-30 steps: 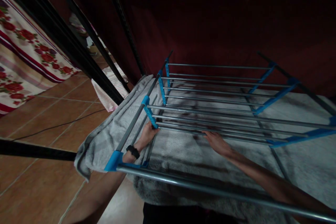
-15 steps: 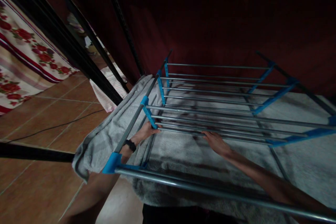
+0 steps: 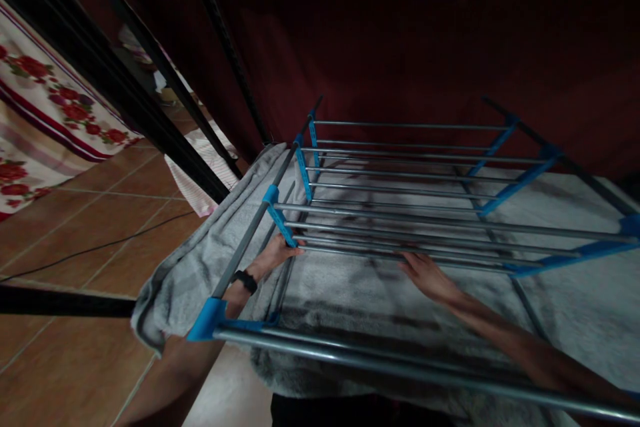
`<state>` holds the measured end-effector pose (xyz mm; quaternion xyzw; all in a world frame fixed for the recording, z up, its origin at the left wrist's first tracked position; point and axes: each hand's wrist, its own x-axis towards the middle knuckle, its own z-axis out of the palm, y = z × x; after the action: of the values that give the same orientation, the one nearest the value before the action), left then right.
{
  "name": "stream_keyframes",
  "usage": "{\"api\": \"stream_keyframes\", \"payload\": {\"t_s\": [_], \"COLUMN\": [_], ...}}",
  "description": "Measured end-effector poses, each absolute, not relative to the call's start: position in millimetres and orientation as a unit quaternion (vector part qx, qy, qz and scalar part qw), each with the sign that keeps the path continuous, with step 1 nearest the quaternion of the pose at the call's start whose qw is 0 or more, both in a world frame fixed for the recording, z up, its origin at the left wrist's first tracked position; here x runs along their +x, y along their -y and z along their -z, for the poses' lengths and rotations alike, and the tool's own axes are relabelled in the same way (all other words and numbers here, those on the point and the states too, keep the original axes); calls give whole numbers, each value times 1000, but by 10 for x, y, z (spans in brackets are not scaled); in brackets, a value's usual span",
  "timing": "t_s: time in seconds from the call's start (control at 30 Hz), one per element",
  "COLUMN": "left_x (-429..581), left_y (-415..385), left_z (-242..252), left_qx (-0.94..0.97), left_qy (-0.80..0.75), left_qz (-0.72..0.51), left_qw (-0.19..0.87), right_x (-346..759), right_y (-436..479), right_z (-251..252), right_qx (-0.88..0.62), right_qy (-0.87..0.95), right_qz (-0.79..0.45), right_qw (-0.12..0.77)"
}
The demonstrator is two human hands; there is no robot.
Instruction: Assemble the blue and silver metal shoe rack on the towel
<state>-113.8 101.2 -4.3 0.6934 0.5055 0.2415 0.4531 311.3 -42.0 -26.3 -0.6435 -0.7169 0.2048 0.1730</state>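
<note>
A metal drying rack (image 3: 400, 230) with grey rods and blue plastic joints fills the middle of the view. A grey towel (image 3: 345, 293) lies spread over its lower tier and hangs off the left side. Both my arms reach in under the upper rods. My left hand (image 3: 274, 256), with a black band on the wrist, rests on the towel near the rack's left rail, fingers stretched to the right. My right hand (image 3: 429, 276) lies flat on the towel near the middle, its fingertips partly hidden behind the rods.
A thick front rod (image 3: 400, 373) crosses above my forearms. A brown tiled floor (image 3: 85, 240) with a thin black cable lies to the left. Black frame bars (image 3: 115, 87), a flowered cloth (image 3: 45, 100) and a striped cloth (image 3: 195, 173) stand further left. A dark red wall (image 3: 400, 40) is behind.
My right hand has slid a little to the right across the towel. My left hand stays at the left rail. The view has shifted slightly.
</note>
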Motion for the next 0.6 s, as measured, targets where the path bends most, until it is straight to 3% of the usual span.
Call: {"api": "stream_keyframes", "payload": {"t_s": [0.1,0.2,0.33,0.47,0.6], "left_x": [-1143,-1185,-1236,-1203,-1139], "left_y": [-1031,-1083,-1217,-1257,-1216], "left_z": [51,100,212,249,198], "left_qx": [696,704,724,743,749], "left_qy": [-506,-505,-499,-497,-495], "left_qz": [-244,-247,-237,-232,-231], "left_qw": [448,434,412,384,376], "right_x": [3568,4058,4572,4824,4838], "right_y": [756,1145,1464,1346,995], "right_z": [181,94,-22,-96,-94], "right_qx": [-660,-719,-775,-763,-723], "right_qy": [665,494,219,80,74], "right_qz": [-250,-324,-282,-234,-256], "right_qw": [244,367,521,597,638]}}
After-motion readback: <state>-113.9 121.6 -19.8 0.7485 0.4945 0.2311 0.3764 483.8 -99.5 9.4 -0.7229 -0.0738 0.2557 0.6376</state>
